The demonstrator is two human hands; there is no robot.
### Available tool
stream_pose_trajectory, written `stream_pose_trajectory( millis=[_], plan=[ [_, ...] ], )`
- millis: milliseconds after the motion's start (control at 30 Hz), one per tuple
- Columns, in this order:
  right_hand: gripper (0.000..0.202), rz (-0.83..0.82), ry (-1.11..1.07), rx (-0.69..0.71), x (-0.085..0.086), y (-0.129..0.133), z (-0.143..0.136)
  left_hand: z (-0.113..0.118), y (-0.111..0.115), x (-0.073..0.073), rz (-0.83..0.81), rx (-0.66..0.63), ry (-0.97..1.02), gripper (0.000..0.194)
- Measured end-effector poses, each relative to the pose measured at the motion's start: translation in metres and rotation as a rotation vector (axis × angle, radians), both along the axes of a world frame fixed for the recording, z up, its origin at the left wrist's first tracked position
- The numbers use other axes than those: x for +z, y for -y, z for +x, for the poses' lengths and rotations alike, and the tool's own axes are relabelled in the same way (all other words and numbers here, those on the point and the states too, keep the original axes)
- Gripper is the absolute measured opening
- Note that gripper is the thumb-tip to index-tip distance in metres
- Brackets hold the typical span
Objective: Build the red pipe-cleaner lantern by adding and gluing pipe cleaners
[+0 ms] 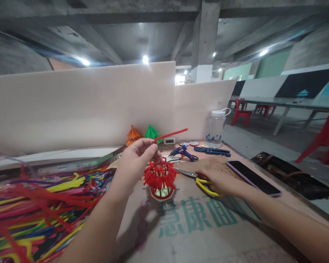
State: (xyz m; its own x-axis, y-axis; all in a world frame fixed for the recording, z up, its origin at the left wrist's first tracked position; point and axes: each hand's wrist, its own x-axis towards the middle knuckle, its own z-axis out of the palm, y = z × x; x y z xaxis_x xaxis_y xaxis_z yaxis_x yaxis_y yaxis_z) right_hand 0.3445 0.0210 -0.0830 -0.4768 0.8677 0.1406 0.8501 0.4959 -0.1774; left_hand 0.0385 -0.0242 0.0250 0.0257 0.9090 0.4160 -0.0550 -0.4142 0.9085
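My left hand [146, 151] pinches a red pipe cleaner [172, 134], whose free end points up and to the right. Just below that hand, a small red fringed pavilion-like model [160, 179] stands upright on the table, with thin posts and a pale base. My right hand [215, 177] is closed at the yellow handles of a pair of scissors [207, 186]. The scissors lie low over the table, blades pointing left toward the red model. Some right-hand fingers are hidden behind the hand.
Many coloured pipe cleaners [44, 212] lie piled at left. Behind are an orange model [133, 134], a green model [151, 130], a glue gun [184, 152], blue-handled pliers [212, 151] and a clear bottle [216, 129]. A phone [252, 178] lies at right.
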Motion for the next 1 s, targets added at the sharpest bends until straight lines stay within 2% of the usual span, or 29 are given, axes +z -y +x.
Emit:
stream_pose_trajectory(
  millis=[67,133,200,233,300,333,433,567,633,767,1000],
  plan=[
    [0.037,-0.035,-0.051,-0.042,0.002,-0.006,0.004,-0.009,0.001,0.006,0.058,0.077,0.063,0.022],
    [0.037,-0.072,-0.123,-0.073,0.012,-0.011,0.011,-0.025,0.005,0.015,0.165,0.203,0.175,0.017],
    [0.043,-0.098,-0.241,-0.055,0.028,-0.011,0.016,-0.043,0.012,0.026,0.328,0.353,0.312,0.006],
    [0.049,-0.107,-0.304,-0.039,0.037,-0.008,0.017,-0.051,0.016,0.031,0.44,0.436,0.384,0.007],
    [0.059,-0.083,-0.4,-0.009,0.055,0.003,0.011,-0.059,0.022,0.038,0.517,0.527,0.383,0.012],
    [0.059,-0.041,-0.451,-0.001,0.063,0.01,0.004,-0.059,0.023,0.039,0.47,0.507,0.326,0.012],
    [0.045,-0.084,-0.567,0.144,0.079,0.034,-0.03,-0.043,0.017,0.031,0.289,0.388,0.189,0.008],
    [0.045,-0.238,-0.812,0.367,0.087,0.054,-0.079,-0.01,0.006,0.013,0.186,0.229,0.053,0.018],
    [0.043,-0.265,-0.841,0.448,0.087,0.057,-0.093,0.001,0.005,0.006,0.153,0.158,0.015,0.019],
    [0.052,-0.314,-0.928,0.51,0.083,0.055,-0.098,0.012,0.007,-0.005,0.128,0.098,-0.123,0.018],
    [0.059,-0.498,-1.01,0.472,0.065,0.049,-0.084,0.017,0.008,-0.015,0.085,0.026,-0.297,0.007]
  ],
)
